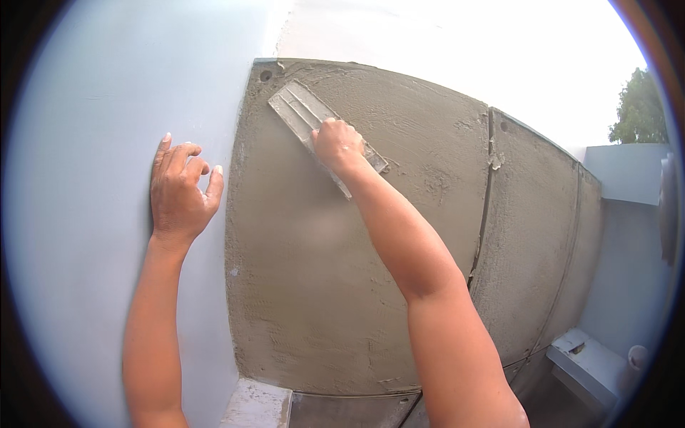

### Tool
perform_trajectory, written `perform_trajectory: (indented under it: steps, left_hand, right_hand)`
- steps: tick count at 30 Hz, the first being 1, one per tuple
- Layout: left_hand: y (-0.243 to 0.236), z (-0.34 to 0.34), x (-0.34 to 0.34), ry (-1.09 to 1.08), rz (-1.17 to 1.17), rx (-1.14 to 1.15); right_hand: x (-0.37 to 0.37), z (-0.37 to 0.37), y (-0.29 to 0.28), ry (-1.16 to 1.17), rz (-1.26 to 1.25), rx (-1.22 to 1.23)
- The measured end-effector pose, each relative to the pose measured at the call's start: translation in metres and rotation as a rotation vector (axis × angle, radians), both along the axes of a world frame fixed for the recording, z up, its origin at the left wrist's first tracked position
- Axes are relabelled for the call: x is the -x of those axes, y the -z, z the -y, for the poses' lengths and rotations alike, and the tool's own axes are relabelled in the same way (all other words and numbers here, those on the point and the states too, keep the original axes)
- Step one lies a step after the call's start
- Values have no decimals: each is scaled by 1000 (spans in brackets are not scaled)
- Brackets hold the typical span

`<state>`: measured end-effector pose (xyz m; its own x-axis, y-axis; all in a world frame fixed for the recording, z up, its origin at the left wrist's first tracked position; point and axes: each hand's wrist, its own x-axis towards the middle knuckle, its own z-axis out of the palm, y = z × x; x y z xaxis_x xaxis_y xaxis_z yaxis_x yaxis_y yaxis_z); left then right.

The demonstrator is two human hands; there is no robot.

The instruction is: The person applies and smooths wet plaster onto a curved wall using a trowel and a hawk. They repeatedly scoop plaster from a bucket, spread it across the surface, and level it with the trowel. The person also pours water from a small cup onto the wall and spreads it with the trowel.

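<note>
My right hand grips a long rectangular trowel, smeared with cement, lying at a slant against the upper part of a grey-brown panel coated in wet-looking render. Small ridges and lumps mark the coating right of the trowel; a small hole shows at the panel's upper left corner. My left hand is empty at the pale wall left of the panel, its fingers apart and loosely bent, with pale residue on the fingertips.
More coated panels continue rightward, divided by dark seams. A pale ledge juts out at lower right near a short pipe; another ledge is at bottom centre. A light wall and tree stand at far right.
</note>
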<state>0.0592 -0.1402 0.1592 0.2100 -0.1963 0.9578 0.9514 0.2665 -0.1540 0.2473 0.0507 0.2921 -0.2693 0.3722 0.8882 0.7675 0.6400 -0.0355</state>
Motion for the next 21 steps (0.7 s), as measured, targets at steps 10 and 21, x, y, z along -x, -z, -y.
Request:
perform_trajectory:
  steps: [10, 21]
  left_hand:
    - [1, -9, 9, -119, -139, -22]
    - [5, -14, 19, -208, -178, -44]
  right_hand:
    - [-223, -61, -53, 379, -470, -54]
    - [-429, -76, 46, 25, -688, 132]
